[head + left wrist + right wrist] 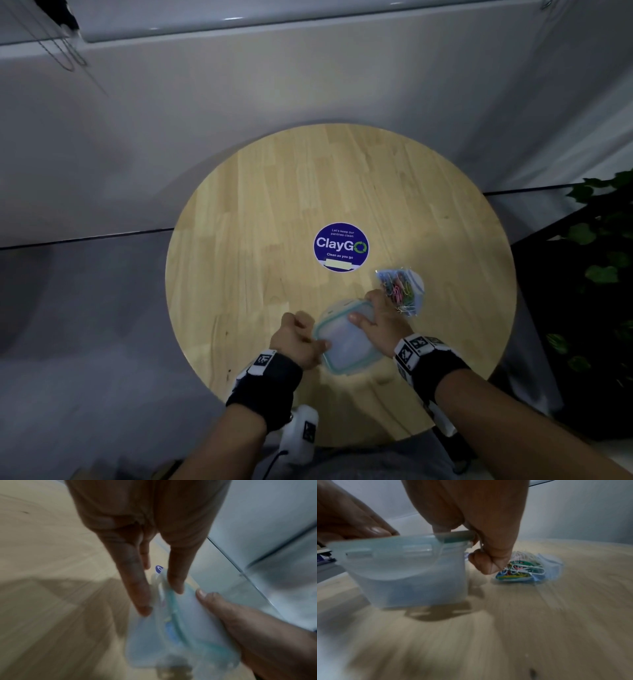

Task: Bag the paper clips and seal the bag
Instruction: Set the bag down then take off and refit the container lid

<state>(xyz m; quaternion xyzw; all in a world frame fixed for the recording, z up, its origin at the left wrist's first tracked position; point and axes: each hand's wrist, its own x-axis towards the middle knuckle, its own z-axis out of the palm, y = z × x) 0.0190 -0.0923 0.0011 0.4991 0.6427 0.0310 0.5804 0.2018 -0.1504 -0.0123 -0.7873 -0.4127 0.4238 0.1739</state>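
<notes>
**Both hands on the lidded tub, clips bagged at right**

The left hand (296, 337) pinches the plastic container (347, 337) rim; the right hand (378, 320) grips its lid, fingers curled. The bag of paper clips (401, 289), seemingly closed, lies just right on the round table (260, 212).

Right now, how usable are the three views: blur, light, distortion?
Head view: dim room, wide-angle bending at the edges, table and sticker fairly sharp, container slightly smeared. Left wrist view: heavy motion blur, left hand and container soft. Right wrist view: wood streaked with blur, container edges smeared, yet the bag of paper clips stays readable beside the right hand.
</notes>
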